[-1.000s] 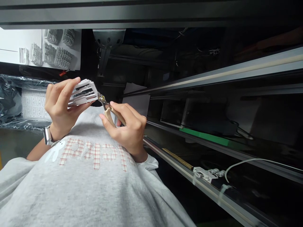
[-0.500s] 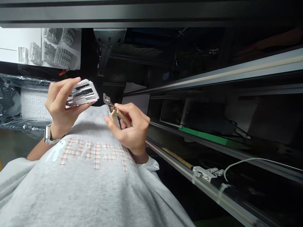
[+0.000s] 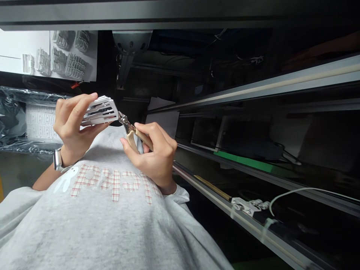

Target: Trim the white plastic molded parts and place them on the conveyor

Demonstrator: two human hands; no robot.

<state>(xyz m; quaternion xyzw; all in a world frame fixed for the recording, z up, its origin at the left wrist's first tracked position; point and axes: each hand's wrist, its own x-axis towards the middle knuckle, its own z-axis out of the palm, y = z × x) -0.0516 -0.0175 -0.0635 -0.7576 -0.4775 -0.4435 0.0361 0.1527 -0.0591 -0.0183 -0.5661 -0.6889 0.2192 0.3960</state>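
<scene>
My left hand (image 3: 71, 122) is closed on a stack of white slotted plastic parts (image 3: 102, 111), thumb below and fingers above. The stack is tilted in front of my chest. In my right hand (image 3: 154, 150) is a pair of nippers (image 3: 128, 129) with cream handles and metal jaws. The jaws meet the right edge of the stack, near its corner; whether they bite into the plastic is too small to tell.
Several stacks of white parts (image 3: 59, 60) stand on a white surface (image 3: 14, 43) at the upper left. Below lies a tray of white parts (image 3: 41, 120) amid clear plastic wrap (image 3: 12, 116). Metal rails (image 3: 253, 88) and a thin cable (image 3: 303, 189) run along the right.
The nippers have moved slightly left, from a small gap away to the edge of the stack. My left hand still holds the stack, which has shifted only a little.
</scene>
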